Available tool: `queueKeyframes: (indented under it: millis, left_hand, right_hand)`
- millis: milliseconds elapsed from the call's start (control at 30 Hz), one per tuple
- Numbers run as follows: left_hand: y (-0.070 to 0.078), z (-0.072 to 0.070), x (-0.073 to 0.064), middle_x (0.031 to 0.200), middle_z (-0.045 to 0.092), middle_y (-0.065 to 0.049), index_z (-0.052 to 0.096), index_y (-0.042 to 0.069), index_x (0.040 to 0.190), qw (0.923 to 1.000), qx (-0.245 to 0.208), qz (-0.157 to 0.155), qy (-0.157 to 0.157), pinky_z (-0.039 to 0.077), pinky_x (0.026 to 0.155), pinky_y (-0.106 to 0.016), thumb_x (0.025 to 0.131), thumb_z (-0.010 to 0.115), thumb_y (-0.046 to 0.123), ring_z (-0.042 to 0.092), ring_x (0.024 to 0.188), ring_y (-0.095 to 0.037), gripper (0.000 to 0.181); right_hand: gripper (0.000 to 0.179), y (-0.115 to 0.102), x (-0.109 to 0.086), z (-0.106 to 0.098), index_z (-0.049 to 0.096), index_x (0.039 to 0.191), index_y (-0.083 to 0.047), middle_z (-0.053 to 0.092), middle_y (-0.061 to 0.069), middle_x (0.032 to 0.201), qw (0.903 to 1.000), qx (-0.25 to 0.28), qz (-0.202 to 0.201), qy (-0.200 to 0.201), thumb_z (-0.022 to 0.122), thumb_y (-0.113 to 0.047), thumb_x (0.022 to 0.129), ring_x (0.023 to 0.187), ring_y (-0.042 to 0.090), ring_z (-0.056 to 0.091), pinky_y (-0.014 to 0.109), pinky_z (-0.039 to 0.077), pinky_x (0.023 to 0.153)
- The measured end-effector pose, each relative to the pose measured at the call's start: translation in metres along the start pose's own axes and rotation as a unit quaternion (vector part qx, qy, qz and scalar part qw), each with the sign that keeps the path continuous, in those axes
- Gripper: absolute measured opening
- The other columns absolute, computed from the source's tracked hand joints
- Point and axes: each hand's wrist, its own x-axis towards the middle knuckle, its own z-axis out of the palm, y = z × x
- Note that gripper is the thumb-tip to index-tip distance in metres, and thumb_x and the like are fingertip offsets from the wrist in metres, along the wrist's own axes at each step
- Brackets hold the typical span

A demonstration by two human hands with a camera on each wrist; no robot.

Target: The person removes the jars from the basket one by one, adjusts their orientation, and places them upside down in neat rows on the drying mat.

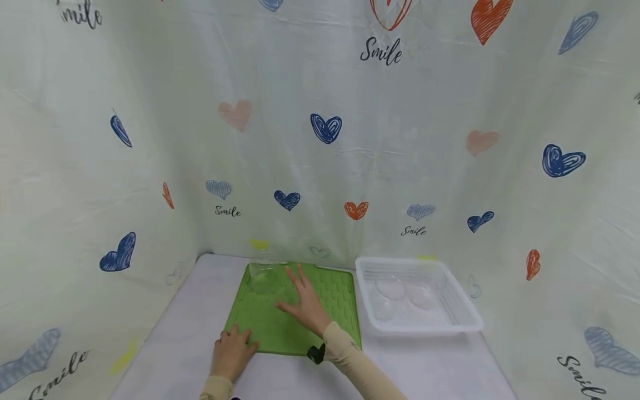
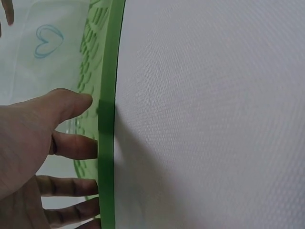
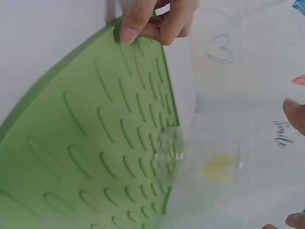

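Observation:
A green mat (image 1: 280,330) with raised oval ridges lies on the white table. My left hand (image 1: 232,353) rests on its near-left corner, fingertips along the edge and thumb apart, as the left wrist view also shows. Over the middle of the mat hovers my right hand (image 1: 306,304), fingers spread and nothing in them. Beyond that hand, at the mat's back left, stands a clear see-through cup (image 3: 169,157), its outline faint in the head view. In the right wrist view, the right thumb and fingertips show at the right edge, apart from the cup.
To the right of the mat sits a white plastic basket (image 1: 425,329). Inside it are clear round pieces, one of them a clear round container (image 1: 390,288). A curtain (image 1: 300,166) printed with hearts and "Smile" hangs behind and beside the table (image 1: 190,322).

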Motion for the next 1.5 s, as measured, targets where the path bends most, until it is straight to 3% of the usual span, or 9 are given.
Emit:
queueKeyframes:
  millis: [133, 333, 500, 700, 867, 1100, 1233, 1500]
  left_hand:
    - [-0.001, 0.001, 0.0, 0.106, 0.058, -0.023, 0.069, 0.007, 0.105, 1.0, -0.003, 0.003, -0.008, 0.049, 0.069, -0.058, 0.083, 0.072, 0.037, 0.055, 0.091, -0.043, 0.038]
    - [-0.002, -0.001, 0.001, 0.109, 0.057, -0.025, 0.068, 0.005, 0.109, 0.9997, -0.004, -0.005, -0.025, 0.049, 0.073, -0.062, 0.084, 0.071, 0.036, 0.055, 0.094, -0.045, 0.04]
    - [0.002, -0.003, 0.002, 0.111, 0.057, -0.026, 0.068, 0.004, 0.11, 0.9994, -0.005, -0.004, -0.034, 0.048, 0.074, -0.063, 0.085, 0.07, 0.035, 0.055, 0.095, -0.047, 0.04]
    - [0.004, -0.003, 0.001, 0.115, 0.056, -0.028, 0.067, 0.004, 0.112, 0.9993, -0.008, -0.005, -0.037, 0.049, 0.075, -0.063, 0.085, 0.069, 0.035, 0.055, 0.096, -0.046, 0.041]
    - [0.004, -0.002, 0.001, 0.111, 0.056, -0.027, 0.067, 0.003, 0.112, 0.9994, -0.008, 0.005, -0.035, 0.049, 0.073, -0.063, 0.085, 0.069, 0.036, 0.055, 0.093, -0.046, 0.042]
    - [-0.001, 0.002, 0.001, 0.111, 0.056, -0.027, 0.067, 0.003, 0.111, 0.9997, -0.006, 0.007, -0.024, 0.048, 0.073, -0.064, 0.085, 0.07, 0.035, 0.054, 0.094, -0.048, 0.041]
    - [-0.001, 0.002, 0.001, 0.111, 0.056, -0.029, 0.067, 0.002, 0.109, 0.9997, -0.01, 0.006, -0.022, 0.048, 0.073, -0.064, 0.084, 0.071, 0.033, 0.054, 0.095, -0.051, 0.04]
    - [0.001, 0.001, 0.001, 0.108, 0.056, -0.028, 0.068, 0.002, 0.107, 0.9996, -0.013, 0.0, -0.026, 0.048, 0.071, -0.064, 0.083, 0.072, 0.032, 0.054, 0.094, -0.051, 0.038]
  right_hand:
    - [0.094, 0.001, -0.022, -0.02, 0.015, 0.154, -0.035, 0.01, 0.006, 0.163, 0.9996, 0.019, -0.002, 0.022, 0.074, -0.046, 0.082, 0.144, 0.038, 0.027, 0.059, 0.042, 0.104]
    - [0.098, 0.006, -0.052, -0.046, 0.019, 0.155, -0.028, 0.016, 0.005, 0.162, 0.9963, 0.01, -0.01, 0.085, 0.076, -0.046, 0.079, 0.143, 0.035, 0.03, 0.058, 0.039, 0.106]
    - [0.099, 0.013, -0.078, -0.073, 0.019, 0.155, -0.028, 0.022, 0.008, 0.16, 0.9902, 0.012, 0.007, 0.139, 0.08, -0.041, 0.077, 0.143, 0.035, 0.03, 0.058, 0.036, 0.108]
    - [0.1, 0.042, -0.104, -0.105, 0.023, 0.154, -0.02, 0.029, 0.013, 0.157, 0.9777, 0.011, 0.035, 0.207, 0.083, -0.032, 0.075, 0.142, 0.033, 0.031, 0.052, 0.038, 0.109]
    - [0.1, 0.072, -0.121, -0.131, 0.025, 0.153, -0.019, 0.03, 0.012, 0.156, 0.9612, 0.05, 0.099, 0.253, 0.085, -0.025, 0.074, 0.141, 0.032, 0.033, 0.053, 0.041, 0.107]
    - [0.108, 0.106, -0.126, -0.159, 0.012, 0.156, -0.021, 0.016, 0.019, 0.159, 0.9485, 0.091, 0.209, 0.22, 0.082, -0.038, 0.076, 0.139, 0.046, 0.028, 0.059, 0.036, 0.109]
    - [0.116, 0.125, -0.122, -0.17, -0.002, 0.156, -0.016, 0.006, 0.027, 0.159, 0.9405, 0.125, 0.256, 0.185, 0.081, -0.035, 0.078, 0.139, 0.052, 0.022, 0.061, 0.032, 0.111]
    - [0.126, 0.152, -0.109, -0.177, -0.022, 0.15, -0.007, 0.004, 0.04, 0.152, 0.9187, 0.153, 0.346, 0.112, 0.079, -0.033, 0.08, 0.137, 0.058, 0.018, 0.065, 0.029, 0.11]
